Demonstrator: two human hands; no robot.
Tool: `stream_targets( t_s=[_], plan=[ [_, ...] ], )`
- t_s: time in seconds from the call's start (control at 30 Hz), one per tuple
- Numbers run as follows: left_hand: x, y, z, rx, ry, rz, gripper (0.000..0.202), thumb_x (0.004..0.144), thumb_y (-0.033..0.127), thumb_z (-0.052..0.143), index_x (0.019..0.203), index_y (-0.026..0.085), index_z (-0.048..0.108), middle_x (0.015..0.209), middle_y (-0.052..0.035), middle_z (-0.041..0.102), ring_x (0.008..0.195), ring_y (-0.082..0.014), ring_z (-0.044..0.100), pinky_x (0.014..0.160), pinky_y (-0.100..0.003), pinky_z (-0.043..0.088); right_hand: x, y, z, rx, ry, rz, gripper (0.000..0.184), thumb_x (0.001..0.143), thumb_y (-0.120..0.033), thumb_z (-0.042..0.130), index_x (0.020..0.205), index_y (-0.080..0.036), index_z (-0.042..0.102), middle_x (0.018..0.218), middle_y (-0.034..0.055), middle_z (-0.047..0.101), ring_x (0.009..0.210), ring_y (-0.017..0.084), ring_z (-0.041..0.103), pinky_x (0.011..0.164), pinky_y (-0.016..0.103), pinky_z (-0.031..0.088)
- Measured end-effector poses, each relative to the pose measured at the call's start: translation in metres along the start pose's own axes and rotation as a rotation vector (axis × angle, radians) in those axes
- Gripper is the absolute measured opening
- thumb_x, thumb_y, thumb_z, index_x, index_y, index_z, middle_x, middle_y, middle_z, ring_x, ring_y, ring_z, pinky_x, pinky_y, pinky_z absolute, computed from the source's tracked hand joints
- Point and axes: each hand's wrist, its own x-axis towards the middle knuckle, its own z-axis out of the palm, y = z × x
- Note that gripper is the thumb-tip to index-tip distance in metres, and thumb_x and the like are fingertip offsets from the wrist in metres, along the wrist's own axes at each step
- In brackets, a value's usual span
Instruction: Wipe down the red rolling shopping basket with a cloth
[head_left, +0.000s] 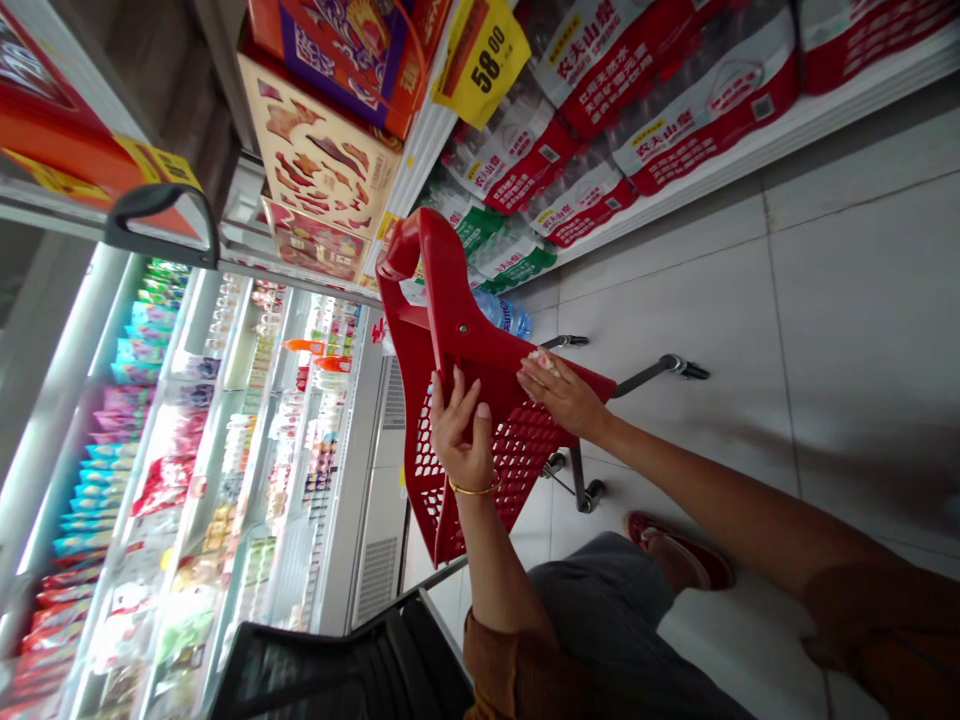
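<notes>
A red wheeled shopping basket (480, 350) stands on the tiled floor in front of me, with its red handle (420, 240) raised. My left hand (461, 435), with a gold bracelet on the wrist, grips the basket's near rim, fingers laid over the red plastic. My right hand (564, 398) rests on the basket's edge with its fingers closed on a small pale item (541, 360) that I cannot name. The view is turned sideways.
Shelves with shrink-wrapped packs of bottled water (660, 90), boxed goods (322, 150) and a yellow 58.00 price tag (480, 55) run beside the basket. A lit chiller cabinet (187, 470) with packaged food fills the left. A black basket (337, 660) is near my grey-trousered leg and red shoe (679, 555).
</notes>
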Motion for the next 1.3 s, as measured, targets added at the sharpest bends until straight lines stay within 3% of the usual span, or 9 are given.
stream_targets(
  t_s=[0.37,0.67,0.8,0.93,1.1,1.3],
  plan=[
    [0.001,0.003,0.002,0.037,0.022,-0.024,0.027,0.091,0.023,0.056,0.114,0.019,0.068,0.132,-0.0091,0.061,0.142,-0.0258,0.034,0.115,-0.055,0.031,-0.025,0.002,-0.002,0.037,0.054,0.129,0.055,0.096,-0.002,0.033,0.149,-0.017,0.031,0.144,0.0161,0.049,0.142,0.021,0.034,0.114,0.052,0.038],
    [-0.002,0.009,0.008,-0.004,0.118,-0.061,0.025,0.091,0.024,0.054,0.108,0.017,0.071,0.126,-0.0093,0.065,0.138,-0.0263,0.041,0.114,-0.055,0.033,0.057,-0.027,-0.006,0.108,0.084,0.111,0.062,0.096,-0.007,0.038,0.153,-0.025,0.02,0.152,0.0083,0.04,0.147,0.023,0.021,0.12,0.052,0.031],
    [-0.001,0.011,0.008,-0.018,0.11,-0.059,0.024,0.09,0.022,0.054,0.107,0.018,0.071,0.126,-0.0081,0.065,0.138,-0.026,0.041,0.115,-0.055,0.031,0.071,-0.035,-0.006,0.058,0.062,0.099,0.059,0.096,-0.012,0.042,0.151,-0.022,0.025,0.152,0.0075,0.041,0.149,0.025,0.012,0.121,0.052,0.029],
    [-0.001,0.013,0.008,0.007,0.108,-0.064,0.025,0.091,0.022,0.053,0.107,0.017,0.071,0.126,-0.0087,0.065,0.139,-0.0269,0.04,0.114,-0.055,0.034,0.065,-0.033,-0.003,0.04,0.033,0.119,0.057,0.096,-0.016,0.045,0.15,-0.02,0.029,0.152,0.008,0.041,0.149,0.027,0.012,0.12,0.053,0.029],
    [-0.001,0.014,0.01,-0.004,0.128,-0.068,0.025,0.091,0.024,0.054,0.107,0.017,0.071,0.126,-0.0091,0.065,0.139,-0.0274,0.039,0.115,-0.056,0.031,0.047,-0.025,0.002,0.037,0.033,0.103,0.059,0.095,-0.005,0.037,0.151,-0.021,0.027,0.151,0.0079,0.041,0.148,0.024,0.017,0.12,0.052,0.031],
    [-0.001,0.014,0.01,-0.058,0.128,-0.072,0.024,0.09,0.021,0.055,0.107,0.018,0.071,0.127,-0.008,0.064,0.14,-0.0263,0.039,0.116,-0.054,0.031,0.028,-0.019,0.005,0.025,0.036,0.099,0.057,0.096,-0.003,0.034,0.15,-0.019,0.028,0.149,0.0103,0.044,0.147,0.024,0.02,0.118,0.054,0.033]
  ],
)
